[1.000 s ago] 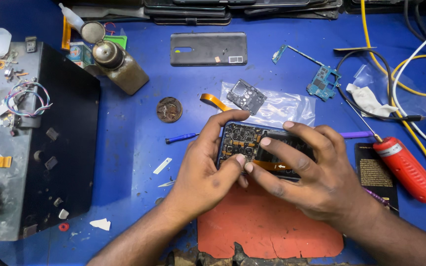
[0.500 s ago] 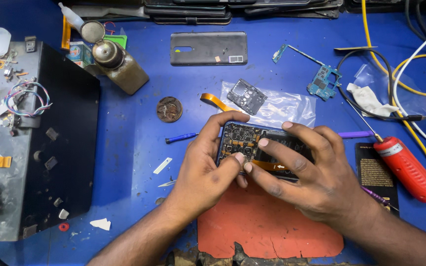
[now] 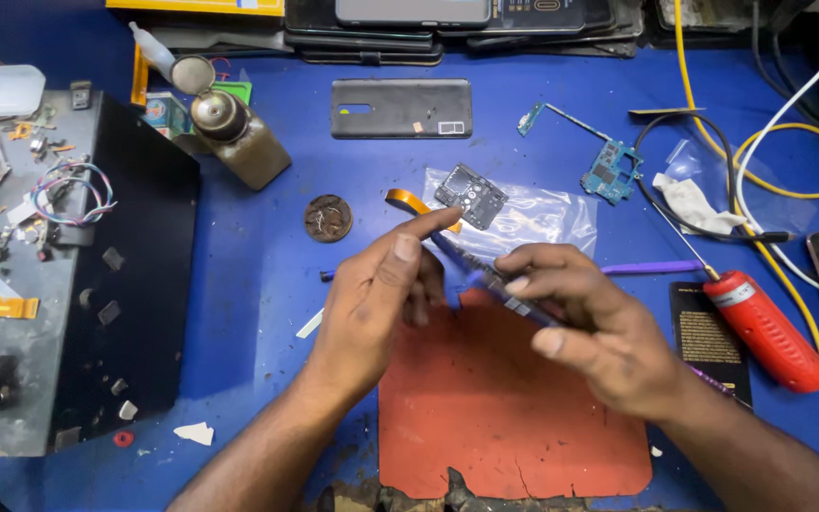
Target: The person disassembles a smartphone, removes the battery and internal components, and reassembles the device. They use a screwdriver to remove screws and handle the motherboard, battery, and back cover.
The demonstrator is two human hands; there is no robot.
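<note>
Clear plastic bag point(image 3: 533, 216) behind hands point(image 3: 485, 303), black card point(image 3: 705, 341) right

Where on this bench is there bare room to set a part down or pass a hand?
Bare blue bench lies between the black box and the left hand, and the near half of the red mat is bare. The back edge by the grey phone cover and the right side around the red-handled tool and yellow cable are crowded.
</note>
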